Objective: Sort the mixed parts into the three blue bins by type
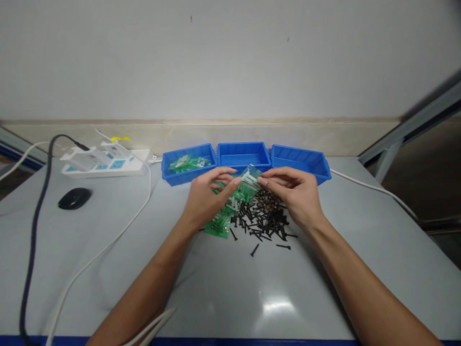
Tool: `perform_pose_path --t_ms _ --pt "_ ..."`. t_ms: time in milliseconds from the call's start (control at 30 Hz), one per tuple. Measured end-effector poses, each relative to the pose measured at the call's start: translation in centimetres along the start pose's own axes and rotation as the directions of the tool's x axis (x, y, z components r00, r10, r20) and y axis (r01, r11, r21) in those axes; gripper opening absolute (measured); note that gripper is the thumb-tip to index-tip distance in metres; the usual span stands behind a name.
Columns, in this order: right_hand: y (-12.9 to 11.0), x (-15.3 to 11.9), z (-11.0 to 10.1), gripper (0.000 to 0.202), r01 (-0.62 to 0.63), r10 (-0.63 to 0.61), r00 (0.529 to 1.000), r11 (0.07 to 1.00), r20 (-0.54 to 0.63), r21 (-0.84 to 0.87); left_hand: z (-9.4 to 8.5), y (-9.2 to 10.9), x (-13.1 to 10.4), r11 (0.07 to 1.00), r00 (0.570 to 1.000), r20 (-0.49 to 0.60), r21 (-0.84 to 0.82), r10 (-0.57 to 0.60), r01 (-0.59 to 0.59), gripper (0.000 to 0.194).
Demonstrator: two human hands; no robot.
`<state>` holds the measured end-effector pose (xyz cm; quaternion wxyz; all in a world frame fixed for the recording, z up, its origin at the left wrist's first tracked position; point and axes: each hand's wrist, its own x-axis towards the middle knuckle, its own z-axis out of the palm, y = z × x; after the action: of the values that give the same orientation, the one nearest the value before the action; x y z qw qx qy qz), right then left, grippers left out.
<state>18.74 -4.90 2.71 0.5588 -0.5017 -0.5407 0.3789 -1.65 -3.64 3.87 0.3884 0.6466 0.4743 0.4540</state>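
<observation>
Above a pile of dark screws (270, 218), a small clear and green plastic bag (250, 179) with pale pieces inside is held up between my hands. My right hand (303, 196) pinches the bag's right edge between thumb and fingers. On the opposite edge is the thumb of my left hand (206, 194), its index finger stretched out behind; the other fingers are curled. More green plastic bags (218, 225) lie on the table under and beside my left hand, partly hidden by it. A few loose screws (254, 250) are scattered in front of the pile.
Three blue bins stand along the wall: the left bin (173, 180) contains green bags, beside the middle bin (243, 146) and right bin (324, 168). At left are a white power strip (135, 168), a black mouse (75, 198) and cables (35, 230). Another white cable (374, 186) runs right.
</observation>
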Motion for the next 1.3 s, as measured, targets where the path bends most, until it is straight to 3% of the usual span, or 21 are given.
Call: perform_pose_path --t_ms 67,167,333,467,567,633,700,833,1033,1300 --pt "0.0 0.2 -0.3 0.021 0.006 -0.007 1.0 0.999 0.008 0.044 0.0 0.2 -0.2 0.999 0.991 0.133 0.034 0.029 -0.034 0.018" --pt "0.2 0.2 -0.4 0.025 0.007 -0.013 0.998 0.996 0.064 0.093 -0.1 0.6 -0.6 0.994 0.949 0.309 0.068 0.057 -0.082 0.02" --pt "0.2 0.0 0.0 0.032 -0.022 0.005 0.991 0.991 0.135 0.128 -0.2 1.2 -0.9 0.999 0.924 0.38 0.005 0.039 -0.044 0.029" --pt "0.2 0.0 0.3 0.033 0.007 -0.011 0.996 0.999 0.083 0.052 -0.1 0.8 -0.3 0.989 0.958 0.287 -0.139 -0.007 0.049 0.027" --pt "0.4 -0.1 0.3 0.026 0.176 -0.15 0.98 0.96 0.13 -0.218 -0.1 0.0 0.5 0.953 0.994 0.032 -0.284 -0.104 0.109 0.03" --pt "0.7 -0.2 0.3 0.028 0.326 -0.241 0.938 0.856 0.25 -0.4 -0.3 -0.5 1.0 0.86 0.956 -0.153 -0.489 -0.25 0.147 0.023" --pt "1.2 -0.3 0.3 0.034 0.438 -0.278 0.889 0.751 0.365 -0.494 -0.6 -0.7 1.3 0.759 0.904 -0.219 -0.633 -0.366 0.154 0.018" --pt "1.9 -0.4 0.4 0.032 0.517 -0.28 0.841 0.665 0.462 -0.539 -1.1 -0.5 1.6 0.663 0.849 -0.219 -0.725 -0.481 0.188 0.026" --pt "1.8 -0.3 0.4 0.025 0.415 -0.273 0.904 0.744 0.329 -0.524 -0.8 -0.2 1.1 0.739 0.908 -0.155 -0.641 -0.389 0.207 0.027" --pt "1.3 -0.4 0.8 0.016 0.386 -0.345 0.922 0.795 0.174 -0.468 -0.4 -0.3 0.9 0.81 0.942 -0.134 -0.556 -0.308 0.186 0.021"
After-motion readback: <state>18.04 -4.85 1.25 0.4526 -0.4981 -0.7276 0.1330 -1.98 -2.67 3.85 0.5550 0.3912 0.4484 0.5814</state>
